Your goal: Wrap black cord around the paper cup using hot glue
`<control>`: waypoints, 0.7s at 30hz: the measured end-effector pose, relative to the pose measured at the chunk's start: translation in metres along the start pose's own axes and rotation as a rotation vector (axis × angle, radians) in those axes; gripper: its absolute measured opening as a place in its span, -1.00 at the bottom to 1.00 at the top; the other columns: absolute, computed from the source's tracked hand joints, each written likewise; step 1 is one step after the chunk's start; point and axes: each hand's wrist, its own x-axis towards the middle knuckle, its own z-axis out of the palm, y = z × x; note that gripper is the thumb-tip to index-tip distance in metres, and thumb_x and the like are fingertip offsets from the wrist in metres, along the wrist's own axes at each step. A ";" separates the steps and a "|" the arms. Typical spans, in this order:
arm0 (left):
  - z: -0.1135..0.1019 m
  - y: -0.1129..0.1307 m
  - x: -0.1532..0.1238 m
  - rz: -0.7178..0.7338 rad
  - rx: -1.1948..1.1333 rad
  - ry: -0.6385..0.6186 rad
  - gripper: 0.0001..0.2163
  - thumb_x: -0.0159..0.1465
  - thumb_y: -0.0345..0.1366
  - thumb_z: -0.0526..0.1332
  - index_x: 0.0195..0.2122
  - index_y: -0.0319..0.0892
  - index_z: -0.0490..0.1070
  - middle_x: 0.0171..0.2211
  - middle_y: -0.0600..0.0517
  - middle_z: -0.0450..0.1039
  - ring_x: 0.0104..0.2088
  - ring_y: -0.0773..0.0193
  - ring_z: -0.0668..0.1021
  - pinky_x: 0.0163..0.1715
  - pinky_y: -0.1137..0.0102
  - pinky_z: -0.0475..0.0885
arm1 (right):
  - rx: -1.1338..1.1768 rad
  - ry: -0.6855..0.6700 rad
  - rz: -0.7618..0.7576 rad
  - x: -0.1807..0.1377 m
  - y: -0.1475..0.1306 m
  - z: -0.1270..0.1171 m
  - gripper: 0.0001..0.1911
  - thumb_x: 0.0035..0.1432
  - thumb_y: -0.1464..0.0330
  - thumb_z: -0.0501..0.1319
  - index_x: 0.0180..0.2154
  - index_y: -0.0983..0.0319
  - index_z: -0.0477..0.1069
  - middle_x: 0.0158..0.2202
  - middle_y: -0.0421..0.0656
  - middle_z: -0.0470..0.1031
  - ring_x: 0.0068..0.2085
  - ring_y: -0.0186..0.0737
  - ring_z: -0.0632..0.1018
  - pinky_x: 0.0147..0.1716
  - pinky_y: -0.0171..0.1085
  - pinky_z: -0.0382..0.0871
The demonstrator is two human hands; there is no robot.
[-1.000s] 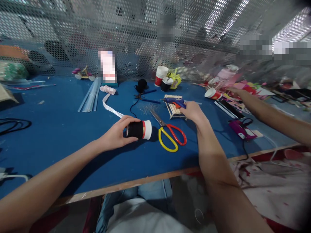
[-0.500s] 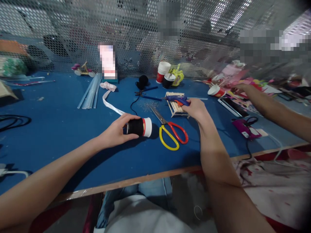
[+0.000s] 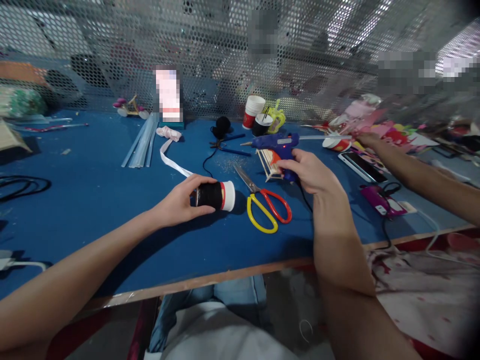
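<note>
My left hand (image 3: 179,203) is wrapped round a paper cup (image 3: 216,195) covered in black, lying on its side on the blue table (image 3: 93,200). My right hand (image 3: 311,172) grips the handle of a blue glue gun (image 3: 273,143), held above the table with its nozzle pointing left. Under the gun sits a small frame of wooden sticks (image 3: 270,162). Scissors with yellow and red handles (image 3: 262,205) lie between my hands.
Another person's arm (image 3: 416,175) reaches in from the right toward craft clutter. A phone (image 3: 360,165), a magenta device (image 3: 382,200), paper cups (image 3: 253,111), glue sticks (image 3: 142,142), white ribbon (image 3: 170,160) and pliers (image 3: 228,146) lie about. Perforated metal screen stands behind.
My right hand has closed on the glue gun and lifted it off the stick frame. My left hand stays on the cup.
</note>
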 end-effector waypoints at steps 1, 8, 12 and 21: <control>-0.001 0.000 0.000 -0.003 0.002 0.000 -0.50 0.08 -0.17 0.27 0.04 -0.14 0.22 -0.06 -0.10 0.32 -0.09 0.12 0.44 -0.13 0.21 0.38 | 0.031 -0.062 -0.017 -0.006 -0.006 0.004 -0.81 -0.06 0.32 0.24 -0.38 0.28 0.34 -0.53 -0.22 0.40 -0.51 -0.37 0.41 -0.49 -0.34 0.29; -0.011 0.000 0.002 -0.030 0.037 0.018 -0.49 0.07 -0.15 0.27 0.04 -0.15 0.24 -0.08 -0.10 0.32 -0.13 0.13 0.44 -0.15 0.23 0.39 | -0.064 -0.248 -0.114 -0.041 -0.036 0.027 -0.76 0.02 0.25 0.20 -0.34 0.31 0.42 -0.63 -0.25 0.35 -0.62 -0.41 0.35 -0.60 -0.36 0.24; -0.011 -0.002 0.003 -0.037 0.034 0.008 -0.50 0.07 -0.15 0.27 0.03 -0.14 0.26 -0.09 -0.09 0.34 -0.12 0.12 0.45 -0.14 0.22 0.39 | -0.322 -0.249 -0.195 -0.050 -0.040 0.031 -0.76 0.04 0.22 0.17 -0.43 0.28 0.42 -0.66 -0.25 0.35 -0.62 -0.38 0.35 -0.56 -0.33 0.25; -0.010 -0.006 0.002 -0.061 0.043 -0.009 -0.49 0.09 -0.13 0.26 0.06 -0.12 0.23 -0.04 -0.10 0.33 -0.10 0.13 0.45 -0.13 0.25 0.39 | -0.596 -0.235 -0.311 -0.057 -0.040 0.039 -0.75 0.05 0.24 0.14 -0.57 0.23 0.24 -0.64 -0.27 0.30 -0.57 -0.38 0.31 -0.56 -0.34 0.18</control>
